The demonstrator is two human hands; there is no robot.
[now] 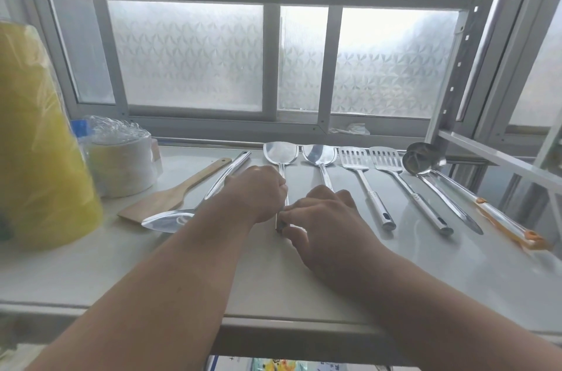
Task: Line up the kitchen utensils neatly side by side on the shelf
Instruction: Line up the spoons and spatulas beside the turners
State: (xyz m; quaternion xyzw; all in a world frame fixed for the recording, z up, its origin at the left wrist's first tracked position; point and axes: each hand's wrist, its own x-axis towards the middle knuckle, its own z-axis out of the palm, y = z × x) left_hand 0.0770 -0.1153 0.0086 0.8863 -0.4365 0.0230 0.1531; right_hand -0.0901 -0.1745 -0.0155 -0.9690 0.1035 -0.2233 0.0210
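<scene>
Several steel utensils lie on the white shelf [91,261]. A steel turner [279,153] points its blade to the window; my left hand [255,191] is closed around its handle, and my right hand [325,218] pinches the handle's near end. To its right lie a second turner [319,154], two slotted spatulas [355,159] [387,159] and two ladles [418,162], roughly parallel. Left of my hands a wooden spatula [173,194] and a third steel turner [194,209] lie slanted, blades toward me.
A tall yellow plastic-wrapped roll [39,142] stands at the left, with a wrapped stack of paper bowls [121,164] beside it. Frosted windows [188,57] back the shelf. A shelf post [456,72] rises at the right, and another shelf board spans overhead.
</scene>
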